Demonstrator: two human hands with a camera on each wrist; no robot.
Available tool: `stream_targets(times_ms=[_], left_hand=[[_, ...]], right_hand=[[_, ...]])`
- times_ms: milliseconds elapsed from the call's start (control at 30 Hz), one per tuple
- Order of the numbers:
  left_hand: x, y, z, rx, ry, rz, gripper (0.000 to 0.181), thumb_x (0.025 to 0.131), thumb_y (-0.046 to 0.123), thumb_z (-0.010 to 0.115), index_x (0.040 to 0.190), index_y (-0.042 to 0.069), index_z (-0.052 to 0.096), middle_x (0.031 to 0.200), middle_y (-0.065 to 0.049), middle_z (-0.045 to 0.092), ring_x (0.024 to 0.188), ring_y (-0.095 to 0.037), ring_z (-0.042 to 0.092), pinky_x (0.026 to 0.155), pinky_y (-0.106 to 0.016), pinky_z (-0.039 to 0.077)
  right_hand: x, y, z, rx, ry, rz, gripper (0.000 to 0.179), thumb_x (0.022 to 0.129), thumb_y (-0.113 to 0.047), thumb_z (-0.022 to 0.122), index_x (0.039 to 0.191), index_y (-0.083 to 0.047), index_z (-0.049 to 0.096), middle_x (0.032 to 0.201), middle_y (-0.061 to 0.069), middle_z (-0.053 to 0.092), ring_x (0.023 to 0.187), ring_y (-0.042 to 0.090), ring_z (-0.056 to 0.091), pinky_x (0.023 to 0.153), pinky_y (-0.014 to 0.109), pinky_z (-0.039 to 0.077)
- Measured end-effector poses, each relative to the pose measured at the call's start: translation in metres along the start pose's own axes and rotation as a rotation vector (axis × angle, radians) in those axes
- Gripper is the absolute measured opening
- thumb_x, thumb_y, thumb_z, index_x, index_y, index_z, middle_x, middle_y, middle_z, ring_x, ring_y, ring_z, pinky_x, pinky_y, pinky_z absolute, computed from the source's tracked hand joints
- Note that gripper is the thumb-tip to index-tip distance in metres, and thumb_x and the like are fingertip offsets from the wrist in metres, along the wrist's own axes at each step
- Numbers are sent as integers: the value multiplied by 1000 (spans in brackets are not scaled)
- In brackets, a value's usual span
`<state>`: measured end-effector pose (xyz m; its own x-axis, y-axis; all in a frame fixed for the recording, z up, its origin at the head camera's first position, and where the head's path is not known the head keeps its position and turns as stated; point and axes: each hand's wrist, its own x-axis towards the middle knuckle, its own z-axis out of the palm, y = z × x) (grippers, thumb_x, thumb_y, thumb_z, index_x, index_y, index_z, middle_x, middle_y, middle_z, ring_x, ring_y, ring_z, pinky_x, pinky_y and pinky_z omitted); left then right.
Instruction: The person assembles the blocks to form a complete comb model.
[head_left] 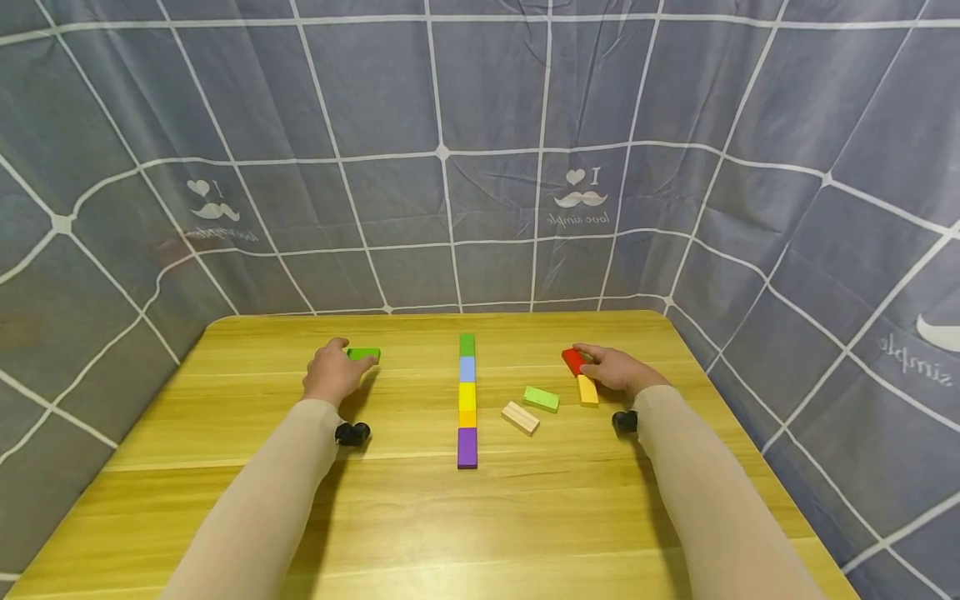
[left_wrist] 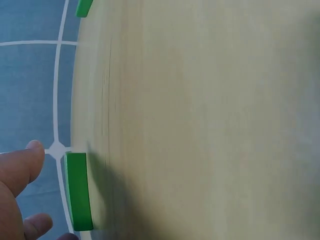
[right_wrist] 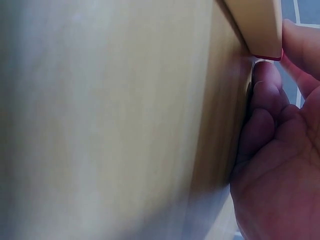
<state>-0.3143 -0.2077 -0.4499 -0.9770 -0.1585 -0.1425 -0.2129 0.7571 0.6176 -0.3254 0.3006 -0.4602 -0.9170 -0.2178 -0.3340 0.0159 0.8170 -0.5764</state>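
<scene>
My left hand [head_left: 330,372] is at the table's back left, thumb and fingers spread about a green block [head_left: 363,354]. In the left wrist view a gap shows between the fingertips [left_wrist: 35,155] and that block. At the right, my right hand [head_left: 617,369] pinches a red block [head_left: 573,361] between thumb and forefinger, its other fingers curled by the tabletop. A yellow-orange block [head_left: 588,392] lies right at the near end of the red one. It partly hides the red block in the right wrist view.
A straight row of blocks runs down the table's middle: dark green [head_left: 467,345], light blue [head_left: 467,369], yellow [head_left: 467,396], orange [head_left: 467,419] and purple [head_left: 467,448]. Right of it lie a light green block [head_left: 541,399] and a plain wood block [head_left: 521,418]. A grey checked curtain [head_left: 487,200] hangs behind the table.
</scene>
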Motion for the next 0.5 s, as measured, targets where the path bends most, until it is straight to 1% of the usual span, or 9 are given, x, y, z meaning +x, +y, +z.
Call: stream_targets(times_ms=[100, 267, 500], left_hand=[[3, 1, 2, -4, 1, -19, 83, 101, 49, 64, 162, 1, 34, 156, -33, 44, 133, -54, 45, 103, -66, 40], [7, 1, 6, 29, 10, -37, 81, 100, 49, 64, 160, 1, 38, 154, -32, 47, 131, -54, 46, 100, -67, 36], [9, 4, 10, 51, 25, -73, 81, 100, 50, 65, 160, 2, 38, 155, -32, 46, 137, -57, 40, 107, -72, 32]], right_hand=[[1, 1, 1, -14, 3, 2, 64, 110, -33, 53, 167, -17, 30, 157, 32, 47, 144, 49, 46, 123, 66, 29], [1, 0, 1, -37, 6, -15, 63, 110, -32, 52, 167, -15, 31, 157, 32, 47, 145, 50, 45, 123, 66, 29], [-1, -2, -1, -45, 5, -10, 63, 110, -32, 52, 167, -16, 31, 157, 32, 48, 146, 50, 45, 124, 67, 28]])
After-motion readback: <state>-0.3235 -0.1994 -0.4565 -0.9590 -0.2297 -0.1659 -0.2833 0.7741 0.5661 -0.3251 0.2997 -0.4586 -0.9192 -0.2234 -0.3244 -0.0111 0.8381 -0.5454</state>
